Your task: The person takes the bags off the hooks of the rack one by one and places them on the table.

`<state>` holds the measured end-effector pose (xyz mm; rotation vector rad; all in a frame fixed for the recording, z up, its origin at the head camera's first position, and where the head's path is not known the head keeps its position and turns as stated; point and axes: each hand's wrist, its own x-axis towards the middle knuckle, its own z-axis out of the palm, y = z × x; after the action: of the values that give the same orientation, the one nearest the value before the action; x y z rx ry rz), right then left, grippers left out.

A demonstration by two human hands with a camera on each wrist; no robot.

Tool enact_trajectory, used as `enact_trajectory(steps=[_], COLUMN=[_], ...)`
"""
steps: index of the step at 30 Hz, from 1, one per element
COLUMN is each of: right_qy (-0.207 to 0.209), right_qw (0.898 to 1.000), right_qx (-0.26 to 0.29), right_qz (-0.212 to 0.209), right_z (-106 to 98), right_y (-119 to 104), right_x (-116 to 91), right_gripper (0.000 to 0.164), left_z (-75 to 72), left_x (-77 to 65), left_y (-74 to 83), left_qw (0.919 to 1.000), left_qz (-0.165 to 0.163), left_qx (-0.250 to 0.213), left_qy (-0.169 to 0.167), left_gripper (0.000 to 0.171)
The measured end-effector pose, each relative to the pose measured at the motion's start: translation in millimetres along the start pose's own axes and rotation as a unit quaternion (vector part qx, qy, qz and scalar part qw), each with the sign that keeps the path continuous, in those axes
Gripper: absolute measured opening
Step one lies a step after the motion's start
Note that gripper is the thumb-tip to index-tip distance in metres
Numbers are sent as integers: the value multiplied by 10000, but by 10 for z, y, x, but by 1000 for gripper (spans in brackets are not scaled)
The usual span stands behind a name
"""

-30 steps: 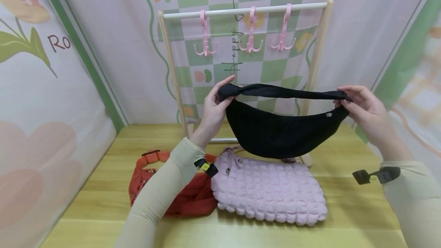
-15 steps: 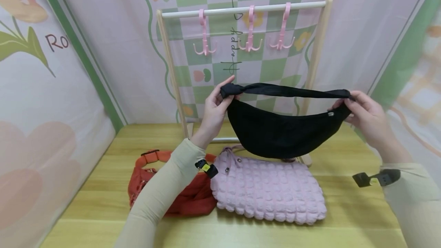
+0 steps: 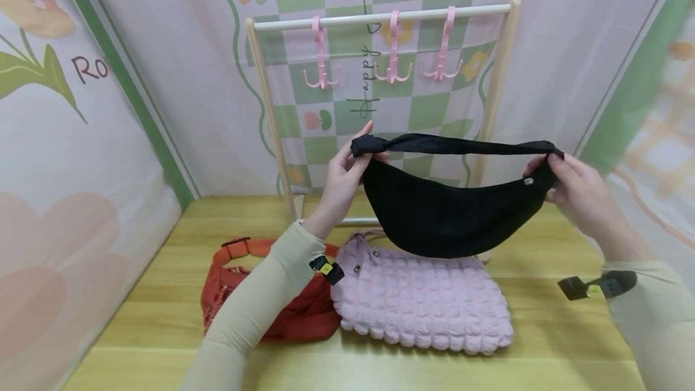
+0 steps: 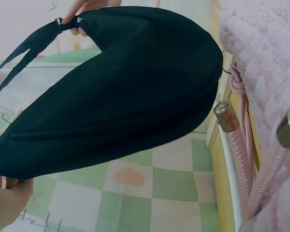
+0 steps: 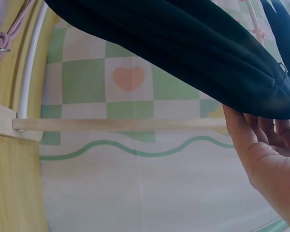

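Note:
A black crescent-shaped shoulder bag (image 3: 450,216) hangs level in the air between both hands, its strap (image 3: 461,145) stretched along the top. My left hand (image 3: 339,183) grips the bag's left end by the knotted part of the strap, thumb in front. At the opposite end, my right hand (image 3: 581,198) pinches the corner where strap and bag meet, close to a small metal zip pull (image 3: 528,181). In the left wrist view the bag's broad side (image 4: 135,87) fills the middle; the right wrist view shows its underside (image 5: 193,58) above the right hand's fingers (image 5: 239,128).
Behind the bag stands a wooden rack with a white rail (image 3: 358,19) and three pink hooks, such as the middle hook (image 3: 393,56). Below, a puffy pink bag (image 3: 423,306) lies on the wooden table (image 3: 554,324), beside a red bag (image 3: 304,312) partly covered by the left arm.
Both hands have shifted slightly right with the black bag, which sits a little lower. The right hand's fingers, spread over the strap end earlier, have closed in on the corner.

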<state>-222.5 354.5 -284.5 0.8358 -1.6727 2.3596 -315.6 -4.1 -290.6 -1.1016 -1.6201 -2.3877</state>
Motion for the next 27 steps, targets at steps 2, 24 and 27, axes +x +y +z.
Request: enact_trajectory(steps=[2, 24, 27], right_qy=[57, 1082, 1132], right_qw=[10000, 9692, 9678], right_qx=[7, -2099, -2092], right_qz=[13, 707, 828], right_z=[-11, -211, -255], right_y=[-7, -124, -149], right_x=[-6, -93, -101], right_gripper=[33, 23, 24], left_z=[6, 119, 154], left_x=[-1, -46, -57], left_y=[-10, -65, -34], left_qw=[10000, 9965, 9927], left_qz=[5, -134, -160], left_qx=[83, 829, 1194], left_qy=[-5, 38, 13], left_gripper=[46, 41, 41])
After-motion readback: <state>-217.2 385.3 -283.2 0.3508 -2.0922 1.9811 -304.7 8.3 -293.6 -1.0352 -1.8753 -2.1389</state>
